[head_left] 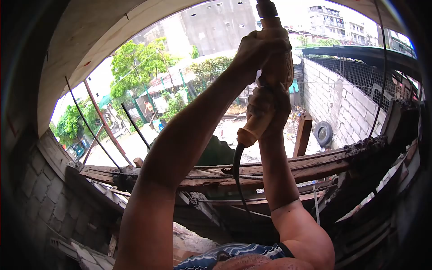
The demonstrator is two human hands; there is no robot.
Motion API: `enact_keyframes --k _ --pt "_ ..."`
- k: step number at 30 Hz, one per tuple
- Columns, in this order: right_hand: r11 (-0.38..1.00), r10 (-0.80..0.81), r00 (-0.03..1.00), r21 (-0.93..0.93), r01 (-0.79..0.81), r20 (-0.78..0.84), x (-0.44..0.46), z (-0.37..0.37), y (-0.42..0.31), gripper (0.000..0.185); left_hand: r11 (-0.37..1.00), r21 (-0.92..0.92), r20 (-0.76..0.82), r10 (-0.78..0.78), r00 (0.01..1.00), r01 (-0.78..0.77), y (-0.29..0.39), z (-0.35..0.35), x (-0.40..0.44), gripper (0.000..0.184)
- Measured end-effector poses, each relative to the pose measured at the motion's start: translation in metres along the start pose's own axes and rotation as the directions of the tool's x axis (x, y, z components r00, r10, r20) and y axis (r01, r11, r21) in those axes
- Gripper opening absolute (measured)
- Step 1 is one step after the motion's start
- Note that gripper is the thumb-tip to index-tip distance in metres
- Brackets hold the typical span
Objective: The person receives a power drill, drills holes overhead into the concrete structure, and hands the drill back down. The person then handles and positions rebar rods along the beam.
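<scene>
A yellowish power drill (277, 67) with a dark chuck (267, 9) points steeply upward. Its tip runs out of view at the top edge. My left hand (261, 47) is closed around the front of its body, just below the chuck. Lower down, my right hand (270, 105) is wrapped round the rear handle (254, 130). A black power cord (237, 164) hangs from the handle's end and curves downward. Both arms are raised; the trigger is hidden by my fingers.
Wooden beams (310, 164) with thin rods cross below my arms. A concrete surface (90, 31) curves overhead. Bare rebar (92, 123) stands at left. Beyond are a block wall (346, 99), a tyre (323, 133), trees (139, 63) and a distant person (148, 107).
</scene>
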State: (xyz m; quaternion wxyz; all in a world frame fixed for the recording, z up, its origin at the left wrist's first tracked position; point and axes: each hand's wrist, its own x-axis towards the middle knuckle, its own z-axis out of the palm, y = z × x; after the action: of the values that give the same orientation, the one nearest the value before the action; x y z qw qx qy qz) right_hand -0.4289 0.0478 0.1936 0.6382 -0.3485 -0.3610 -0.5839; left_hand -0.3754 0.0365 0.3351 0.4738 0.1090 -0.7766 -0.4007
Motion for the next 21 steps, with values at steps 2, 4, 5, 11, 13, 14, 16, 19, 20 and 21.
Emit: enact_keyframes --k 2,4,5,11,13,14,16,19,20,21 --pt "1.000 0.008 1.000 0.009 -0.008 0.000 0.0004 -0.0007 -0.0008 0.038 1.000 -0.024 0.000 0.006 1.000 -0.006 0.0005 -0.0002 -0.0006 0.051" --pt "1.000 0.018 1.000 0.019 -0.018 -0.002 0.0007 -0.0013 0.0000 0.038 0.999 -0.030 0.011 0.012 1.000 -0.011 0.0017 -0.0009 -0.0018 0.051" --pt "0.999 0.019 1.000 0.026 -0.019 0.021 0.0018 -0.0017 0.0012 0.038 0.999 -0.034 0.021 0.021 1.000 -0.020 0.0015 -0.0022 -0.0015 0.052" --pt "1.000 0.003 1.000 -0.003 -0.003 0.031 0.0016 -0.0035 0.0023 0.039 0.999 -0.034 0.009 0.038 0.999 -0.038 -0.0008 -0.0030 0.0004 0.052" --pt "1.000 0.002 1.000 -0.005 -0.002 0.027 0.0011 -0.0045 0.0025 0.039 0.999 -0.033 0.033 0.031 0.999 -0.030 0.0017 -0.0044 -0.0010 0.052" --pt "1.000 0.001 1.000 -0.009 0.000 0.026 0.0006 -0.0033 0.0022 0.039 0.999 -0.033 0.056 0.026 0.998 -0.024 0.0017 -0.0050 -0.0013 0.053" --pt "1.000 0.002 1.000 -0.010 -0.002 0.027 0.0017 -0.0023 0.0035 0.039 0.999 -0.022 0.049 0.026 0.998 -0.025 0.0024 -0.0055 -0.0005 0.054" --pt "1.000 0.013 1.000 0.013 -0.013 0.016 0.0026 -0.0034 0.0037 0.038 1.000 -0.005 0.026 0.017 1.000 -0.016 0.0006 -0.0053 -0.0001 0.056" --pt "1.000 0.008 1.000 0.000 -0.008 0.013 0.0026 -0.0052 0.0030 0.038 1.000 0.000 0.009 0.007 1.000 -0.007 0.0003 -0.0049 -0.0002 0.056" --pt "1.000 0.003 1.000 -0.013 -0.003 0.009 0.0027 -0.0064 0.0023 0.038 1.000 -0.001 0.010 0.007 1.000 -0.007 0.0000 -0.0043 -0.0001 0.056"
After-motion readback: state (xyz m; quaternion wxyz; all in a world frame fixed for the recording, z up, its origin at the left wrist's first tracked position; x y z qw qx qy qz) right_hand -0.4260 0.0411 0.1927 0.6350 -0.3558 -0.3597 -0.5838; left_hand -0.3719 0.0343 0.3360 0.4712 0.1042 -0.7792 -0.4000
